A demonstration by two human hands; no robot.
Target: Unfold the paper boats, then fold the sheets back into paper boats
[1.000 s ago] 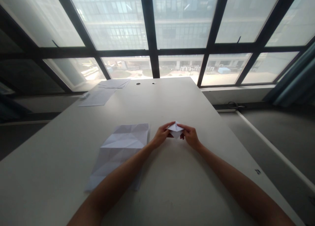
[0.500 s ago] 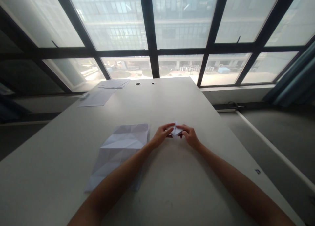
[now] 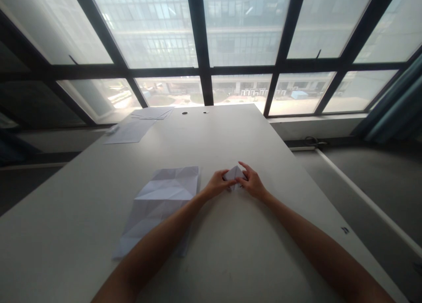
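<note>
A small piece of folded white paper [image 3: 234, 173] is held between my two hands above the white table [image 3: 227, 250]. My left hand [image 3: 217, 182] grips its left side, thumb laid across the front. On the right side, my right hand [image 3: 253, 182] pinches the paper with the thumb, while its index finger is raised off it. The paper shows a pointed top and a crease down its middle. Fingers cover its lower edges. Left of my hands lies a larger creased white sheet [image 3: 168, 188], partly under my left forearm.
Flat white sheets [image 3: 127, 131] lie at the table's far left edge. Two dark round holes [image 3: 184, 113] are near the far edge. Large dark-framed windows [image 3: 244, 26] stand behind the table. A white bar [image 3: 365, 199] runs along the floor at right.
The folded paper has turned so a broader, pointed face shows. My right index finger has lifted off it, and both thumbs have moved lower on its front.
</note>
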